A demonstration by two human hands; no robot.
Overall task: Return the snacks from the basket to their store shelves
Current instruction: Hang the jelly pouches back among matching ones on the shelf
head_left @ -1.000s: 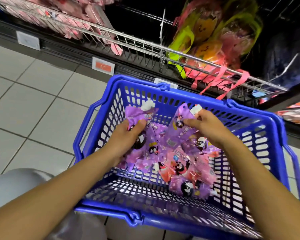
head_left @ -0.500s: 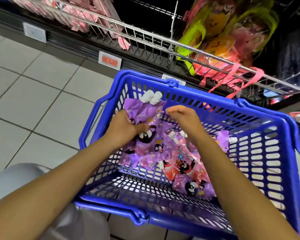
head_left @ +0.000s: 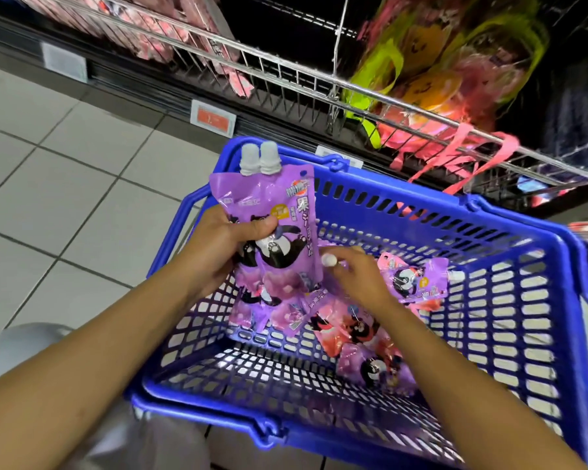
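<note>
The left hand (head_left: 218, 245) grips two purple spouted pouches (head_left: 269, 212) stacked together, thumb across the front, caps upright above the blue basket (head_left: 489, 225) rim. The right hand (head_left: 357, 276) reaches into the basket, fingers curled at a white cap (head_left: 329, 269) — whether it already pinches it, the view cannot tell. Gathering goes best by taking each pouch near the spout and aligning it with the held stack. More loose pouches (head_left: 414, 283) lie just beside and below the right hand.

A shop aisle — a blue plastic shopping basket (head_left: 510, 232) is sitting on pale floor tiles (head_left: 65, 205). Beyond the fingertips, wire-fronted shelves (head_left: 286, 72) are holding packaged goods, with an orange price tag (head_left: 213, 118) clipped to the shelf edge — clearly a store.
</note>
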